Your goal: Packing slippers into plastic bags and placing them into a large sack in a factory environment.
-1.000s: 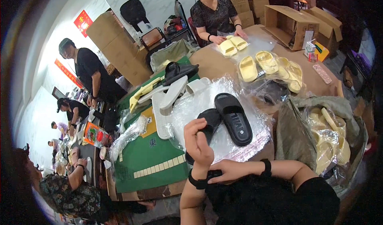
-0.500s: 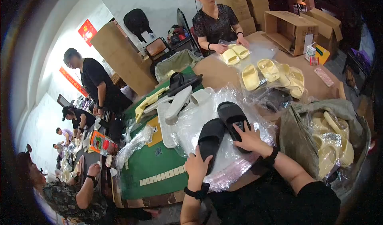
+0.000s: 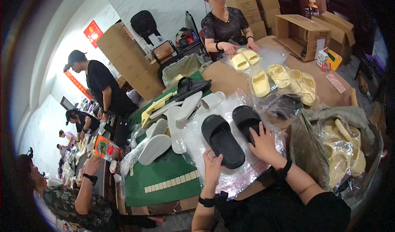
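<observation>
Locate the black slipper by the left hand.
In the head view, the black slipper is right of centre, over clear plastic wrap, with the left hand at its lower-left edge and another black slipper to its right.

Stacked Cartons (image 3: 243, 9) Line a Crowded Workroom

An open carton (image 3: 305, 23) sits at upper right, a pink phone (image 3: 335, 83) lower down. A red poster (image 3: 93, 33) hangs at upper left. Left of top centre, a brown-backed chair (image 3: 163, 51) stands near a plastic-lined bin (image 3: 175, 72); a green mat (image 3: 142, 198) covers the tabletop at lower left.
</observation>
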Demonstrator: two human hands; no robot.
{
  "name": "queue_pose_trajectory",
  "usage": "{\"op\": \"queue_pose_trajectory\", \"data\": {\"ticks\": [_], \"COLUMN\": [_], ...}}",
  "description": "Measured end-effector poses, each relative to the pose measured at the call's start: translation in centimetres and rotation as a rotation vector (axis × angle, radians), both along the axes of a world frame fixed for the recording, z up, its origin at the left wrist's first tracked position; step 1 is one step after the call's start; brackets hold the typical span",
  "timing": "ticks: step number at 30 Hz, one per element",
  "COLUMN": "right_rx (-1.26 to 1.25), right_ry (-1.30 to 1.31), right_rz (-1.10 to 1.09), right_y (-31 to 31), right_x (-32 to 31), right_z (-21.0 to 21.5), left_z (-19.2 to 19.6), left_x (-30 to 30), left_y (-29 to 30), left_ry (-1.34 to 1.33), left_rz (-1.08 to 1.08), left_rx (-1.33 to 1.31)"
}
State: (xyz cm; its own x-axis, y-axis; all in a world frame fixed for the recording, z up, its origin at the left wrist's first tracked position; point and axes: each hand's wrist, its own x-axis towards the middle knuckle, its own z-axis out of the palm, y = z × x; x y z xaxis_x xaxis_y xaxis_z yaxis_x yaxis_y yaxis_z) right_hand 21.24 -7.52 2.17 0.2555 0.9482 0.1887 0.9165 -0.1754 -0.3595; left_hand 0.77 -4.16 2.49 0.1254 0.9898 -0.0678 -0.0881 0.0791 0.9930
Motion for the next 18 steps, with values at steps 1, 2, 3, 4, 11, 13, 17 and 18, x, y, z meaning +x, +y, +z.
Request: {"op": "queue_pose_trajectory", "data": {"ticks": [1, 2, 3, 4, 11, 13, 17, 18], "right_rx": [0.053, 0.059, 0.06, -0.019, -0.363, -0.394, -0.303, -0.212], "right_ry": [-0.071, 0.038, 0.035, 0.211, 0.198, 0.176, 0.15, 0.167], "right_rz": [0.033, 0.114, 0.115, 0.228, 0.53, 0.425, 0.405, 0.391], "right_y": [0.4, 0.8, 1.2, 1.6, 6.7, 8.5, 10.1, 9.6], "right_x": [0.4, 0.6, 0.7, 0.9, -0.5, -1.0, -0.4, -0.1], "right_z": [-0.8, -1.2, -1.2, -0.9, 0.0, 0.1, -1.6, -2.2], "left_z": [-0.6, -1.3, -2.3, -2.8, -1.7, -3.7, -3.7, -3.8], "left_x": [0.4, 0.1, -0.5, -0.8, -1.3, -2.0, -1.9, -1.7], "left_y": [-0.2, -0.2, -0.3, -0.5, -3.6, -3.5, -3.9, -4.0], "left_ry": [-0.031, -0.034, 0.193, 0.421, 0.915, 0.977, 1.031, 1.0], "left_rz": [0.003, 0.003, -0.087, -0.181, -0.512, -0.549, -0.516, -0.485], "left_rx": [-0.013, -0.011, 0.094, 0.199, 0.826, 0.785, 0.896, 0.892]}}
